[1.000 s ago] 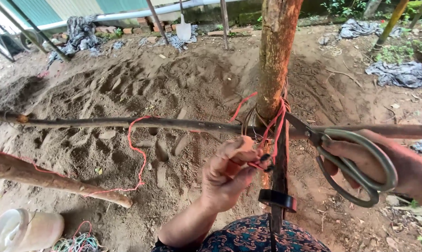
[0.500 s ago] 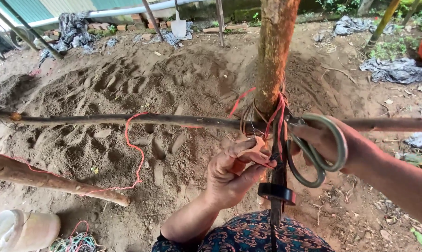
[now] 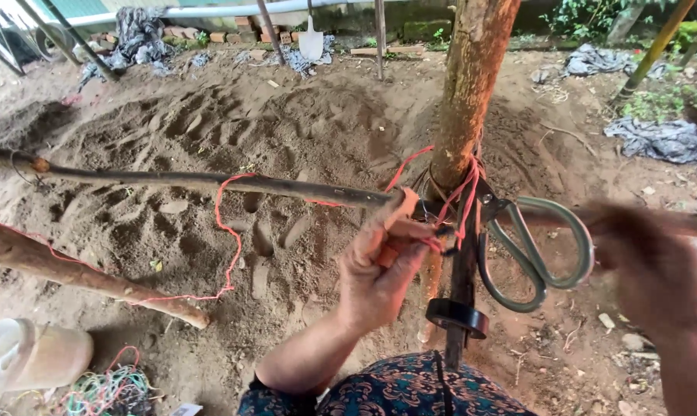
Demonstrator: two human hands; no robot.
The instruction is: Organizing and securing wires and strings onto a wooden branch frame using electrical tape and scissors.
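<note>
Bare forearms, no sleeves in view, dark blue patterned garment (image 3: 395, 389) below

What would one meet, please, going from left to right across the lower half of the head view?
White plastic container → bundle of coloured strings → left hand → scissors → right hand.

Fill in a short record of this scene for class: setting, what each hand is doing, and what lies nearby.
Setting: sandy yard, upright wooden post
Left hand: pinching red string at the post
Right hand: blurred, beside the scissors by the post
Crosspiece: thin horizontal pole
Nearby: loose log, shovel
</note>
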